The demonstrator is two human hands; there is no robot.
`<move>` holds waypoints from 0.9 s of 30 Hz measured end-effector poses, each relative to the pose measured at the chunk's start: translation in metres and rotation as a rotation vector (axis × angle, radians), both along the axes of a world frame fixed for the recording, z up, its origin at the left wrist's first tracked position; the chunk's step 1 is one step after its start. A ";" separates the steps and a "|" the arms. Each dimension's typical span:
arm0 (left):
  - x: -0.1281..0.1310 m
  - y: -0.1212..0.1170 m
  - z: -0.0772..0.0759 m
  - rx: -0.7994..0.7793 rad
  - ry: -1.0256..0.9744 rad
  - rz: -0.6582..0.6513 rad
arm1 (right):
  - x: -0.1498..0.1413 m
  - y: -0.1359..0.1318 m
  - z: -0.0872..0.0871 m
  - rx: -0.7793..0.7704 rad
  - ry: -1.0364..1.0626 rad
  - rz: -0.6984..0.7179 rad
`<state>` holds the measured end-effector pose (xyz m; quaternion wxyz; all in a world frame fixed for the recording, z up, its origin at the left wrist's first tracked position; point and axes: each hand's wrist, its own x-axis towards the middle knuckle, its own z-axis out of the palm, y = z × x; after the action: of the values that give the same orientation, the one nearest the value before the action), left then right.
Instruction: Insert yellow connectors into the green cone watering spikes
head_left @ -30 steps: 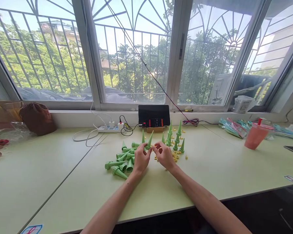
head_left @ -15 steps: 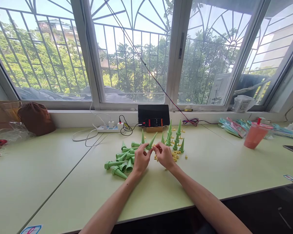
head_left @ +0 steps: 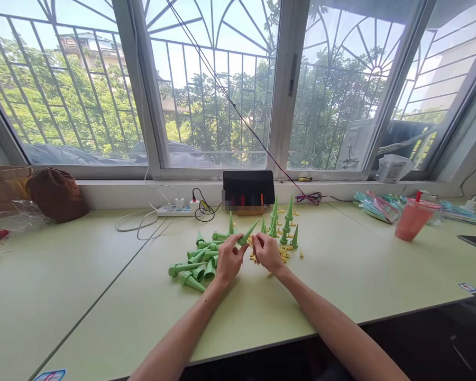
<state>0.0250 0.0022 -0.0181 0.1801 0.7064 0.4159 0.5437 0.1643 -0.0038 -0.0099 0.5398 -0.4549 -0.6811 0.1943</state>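
Between the fingers of my left hand is a green plastic plant-watering spike, its tip tilted up and to the right. My right hand pinches a small yellow valve close to the base of that spike; fingers hide most of the valve, and I cannot tell how far it sits in. Loose green spikes lie heaped beside my left hand. Behind my right hand, green spikes with yellow valves stand upright, some stacked. Loose yellow valves lie near its knuckles.
A tablet leans at the back of the table, with a power strip and cables to its left. On the right stand a pink cup and plastic packets. A brown drawstring bag sits at far left.
The spike in my left hand has tipped from nearly upright further to the right. My right hand has turned slightly at its base. The standing spikes and the heap stay as they were.
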 end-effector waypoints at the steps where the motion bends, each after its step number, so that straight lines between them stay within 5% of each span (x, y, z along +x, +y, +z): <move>1: 0.000 0.000 0.000 -0.004 0.002 -0.001 | 0.000 0.000 0.000 -0.009 0.011 0.005; 27: 0.007 -0.009 0.008 -0.058 0.136 -0.043 | 0.000 -0.004 0.002 0.119 -0.131 -0.045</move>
<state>0.0319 -0.0065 -0.0097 0.1833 0.7449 0.4275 0.4782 0.1645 -0.0074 -0.0084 0.5243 -0.4490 -0.7149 0.1111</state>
